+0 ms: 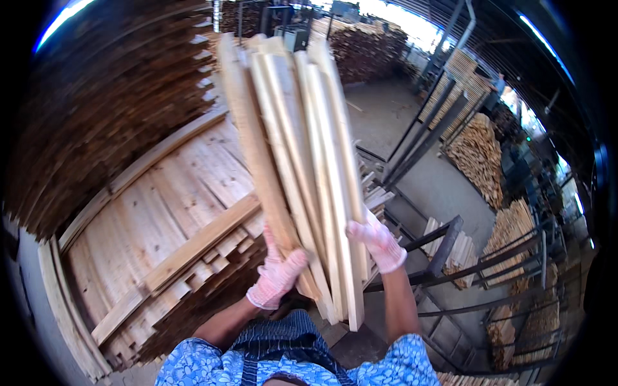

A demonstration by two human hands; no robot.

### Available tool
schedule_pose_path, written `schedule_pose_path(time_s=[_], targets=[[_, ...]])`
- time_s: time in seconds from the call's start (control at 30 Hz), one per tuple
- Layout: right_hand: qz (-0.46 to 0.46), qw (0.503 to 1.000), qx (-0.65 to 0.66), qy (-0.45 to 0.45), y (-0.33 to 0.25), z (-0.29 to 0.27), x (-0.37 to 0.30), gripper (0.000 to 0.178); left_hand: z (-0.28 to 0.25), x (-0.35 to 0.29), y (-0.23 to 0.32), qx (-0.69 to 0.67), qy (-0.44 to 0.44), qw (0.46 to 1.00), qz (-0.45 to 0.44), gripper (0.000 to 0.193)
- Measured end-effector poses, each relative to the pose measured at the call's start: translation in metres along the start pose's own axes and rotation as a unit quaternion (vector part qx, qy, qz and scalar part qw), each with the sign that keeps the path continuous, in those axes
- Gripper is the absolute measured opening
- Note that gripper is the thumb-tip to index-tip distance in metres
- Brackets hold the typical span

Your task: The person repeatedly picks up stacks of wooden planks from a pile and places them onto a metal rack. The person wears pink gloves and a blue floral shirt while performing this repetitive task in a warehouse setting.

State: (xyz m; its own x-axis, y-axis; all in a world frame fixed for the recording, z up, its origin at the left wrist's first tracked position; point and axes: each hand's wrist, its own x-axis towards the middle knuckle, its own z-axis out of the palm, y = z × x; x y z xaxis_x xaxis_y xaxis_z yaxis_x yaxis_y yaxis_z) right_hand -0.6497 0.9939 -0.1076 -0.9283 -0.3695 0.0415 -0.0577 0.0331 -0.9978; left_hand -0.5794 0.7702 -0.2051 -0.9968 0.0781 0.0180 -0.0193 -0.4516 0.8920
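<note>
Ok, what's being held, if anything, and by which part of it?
A bundle of wooden boards, held by its opposite long sides toward the near end: left grip on the left side, right grip on the right, slightly farther up.

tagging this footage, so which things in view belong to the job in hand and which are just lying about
In hand:
- bundle of wooden strips
- left hand and right hand, gloved, gripping it

Seemingly lying about:
- pale wood pile, right
- dark wood pile, back
- board stack, left (role unclear)
</note>
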Motion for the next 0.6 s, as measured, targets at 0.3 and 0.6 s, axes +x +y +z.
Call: schedule_pose_path(time_s=[0.3,0.6], targets=[[-0.051,0.949,-0.220,-0.221,-0.014,0.184,0.181,0.116,-0.138,-0.011,0.140,0.412,0.349,0.841,-0.022,0.123],[0.002,0.896,-0.392,-0.207,0.007,0.211,0.218,0.132,-0.170,-0.023,0.150,0.401,0.423,0.806,-0.107,0.126]])
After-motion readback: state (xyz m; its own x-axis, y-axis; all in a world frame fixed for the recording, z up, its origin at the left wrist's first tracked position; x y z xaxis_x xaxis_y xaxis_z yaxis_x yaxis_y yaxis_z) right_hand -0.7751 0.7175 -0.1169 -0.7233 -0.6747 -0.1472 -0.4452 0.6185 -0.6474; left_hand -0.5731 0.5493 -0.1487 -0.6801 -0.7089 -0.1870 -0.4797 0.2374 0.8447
